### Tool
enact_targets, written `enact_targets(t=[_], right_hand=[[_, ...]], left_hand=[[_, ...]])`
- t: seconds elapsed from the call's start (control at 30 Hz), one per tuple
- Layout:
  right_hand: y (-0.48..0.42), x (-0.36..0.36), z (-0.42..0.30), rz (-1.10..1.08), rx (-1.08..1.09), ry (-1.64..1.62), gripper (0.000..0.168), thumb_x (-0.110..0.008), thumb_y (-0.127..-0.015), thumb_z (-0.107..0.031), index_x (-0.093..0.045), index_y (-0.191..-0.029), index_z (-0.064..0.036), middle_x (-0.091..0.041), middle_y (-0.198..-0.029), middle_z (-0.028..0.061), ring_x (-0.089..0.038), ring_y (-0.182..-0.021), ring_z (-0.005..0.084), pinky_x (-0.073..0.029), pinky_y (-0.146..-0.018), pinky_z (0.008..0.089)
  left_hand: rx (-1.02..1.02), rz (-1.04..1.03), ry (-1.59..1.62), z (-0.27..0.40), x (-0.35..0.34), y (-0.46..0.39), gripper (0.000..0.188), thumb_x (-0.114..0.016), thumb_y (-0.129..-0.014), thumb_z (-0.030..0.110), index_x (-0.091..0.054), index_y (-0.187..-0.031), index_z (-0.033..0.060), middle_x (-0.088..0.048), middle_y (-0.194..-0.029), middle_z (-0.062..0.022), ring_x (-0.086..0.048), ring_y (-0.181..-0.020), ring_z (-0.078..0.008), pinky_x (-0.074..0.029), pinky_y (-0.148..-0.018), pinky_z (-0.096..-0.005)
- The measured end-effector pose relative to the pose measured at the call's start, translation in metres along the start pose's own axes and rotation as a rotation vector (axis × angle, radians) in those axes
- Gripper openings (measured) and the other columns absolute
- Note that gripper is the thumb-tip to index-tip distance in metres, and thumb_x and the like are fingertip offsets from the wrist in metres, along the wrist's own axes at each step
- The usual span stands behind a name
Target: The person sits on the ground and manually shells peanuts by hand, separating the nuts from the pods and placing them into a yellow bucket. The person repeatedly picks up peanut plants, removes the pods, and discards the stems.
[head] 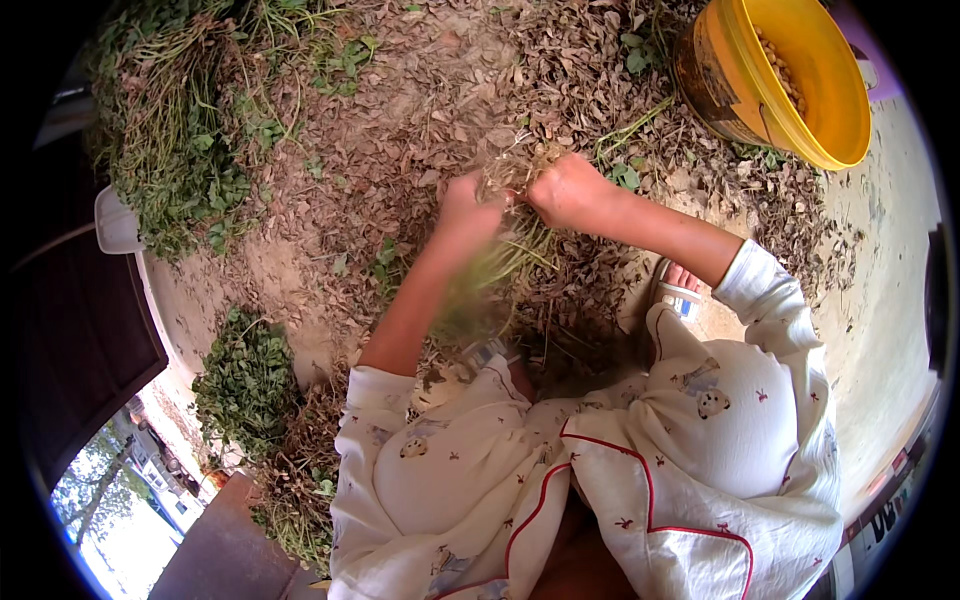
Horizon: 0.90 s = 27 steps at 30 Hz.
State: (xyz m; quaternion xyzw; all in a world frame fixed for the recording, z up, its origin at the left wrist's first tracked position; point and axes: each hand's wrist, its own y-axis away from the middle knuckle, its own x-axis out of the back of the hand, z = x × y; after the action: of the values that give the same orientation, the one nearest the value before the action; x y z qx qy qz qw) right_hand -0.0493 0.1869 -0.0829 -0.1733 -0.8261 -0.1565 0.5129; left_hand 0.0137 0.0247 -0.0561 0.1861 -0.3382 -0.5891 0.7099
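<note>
My left hand (471, 204), somewhat blurred, is closed around a bunch of plant stems (529, 251) near its root end. Close beside it on the right, my right hand (564, 191) is closed at the tangled pale roots (517, 165) of the same bunch. The green leafy end hangs blurred below, towards my lap. Whether pods are among the roots cannot be told. A yellow plastic bucket (712, 75) stands at the upper right, with what look like peanuts in their shells (784, 71) inside.
Dry brown leaves (420, 67) cover much of the concrete floor (885, 225). A big heap of green plants (180, 135) lies at the upper left by a white plastic container (118, 220). A smaller green pile (244, 382) lies at the lower left. My sandalled foot (679, 292) is below my right forearm.
</note>
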Motion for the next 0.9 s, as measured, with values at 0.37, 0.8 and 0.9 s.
enact_targets(t=[0.37, 0.8, 0.9], right_hand=[[0.011, -0.013, 0.009, 0.181, -0.125, -0.693, 0.030, -0.061, -0.079, -0.017, -0.057, -0.055, 0.000, -0.053, -0.049, 0.0179, -0.052, -0.041, 0.0310, -0.043, -0.045, 0.0398], [0.091, 0.025, 0.051, -0.215, -0.776, -1.330, 0.038, -0.050, -0.090, -0.008, -0.053, -0.052, -0.007, -0.048, -0.046, 0.0020, -0.037, -0.039, 0.0062, -0.033, -0.036, 0.0259], [0.102, -0.029, 0.048, -0.273, -0.812, -1.361, 0.024, -0.057, -0.088, -0.015, -0.062, -0.066, -0.006, -0.053, -0.054, 0.0045, -0.043, -0.043, 0.0090, -0.037, -0.039, 0.0262]], left_hand=[[0.032, -0.086, 0.079, -0.012, 0.000, -0.007, 0.031, -0.067, -0.088, 0.006, -0.048, -0.110, -0.0060, -0.057, -0.080, -0.0069, -0.046, -0.059, -0.0094, -0.039, -0.051, -0.0285], [0.202, 0.142, 0.088, -0.066, 0.078, -0.036, 0.075, -0.071, -0.085, 0.025, -0.030, -0.141, -0.0033, -0.061, -0.088, -0.0146, -0.059, -0.074, -0.0197, -0.050, -0.077, -0.0403], [-0.053, 0.212, -0.367, -0.042, 0.060, -0.034, 0.103, -0.075, -0.080, 0.034, -0.008, -0.149, -0.0018, -0.040, -0.137, -0.0297, -0.039, -0.131, -0.0371, -0.031, -0.108, -0.0463]])
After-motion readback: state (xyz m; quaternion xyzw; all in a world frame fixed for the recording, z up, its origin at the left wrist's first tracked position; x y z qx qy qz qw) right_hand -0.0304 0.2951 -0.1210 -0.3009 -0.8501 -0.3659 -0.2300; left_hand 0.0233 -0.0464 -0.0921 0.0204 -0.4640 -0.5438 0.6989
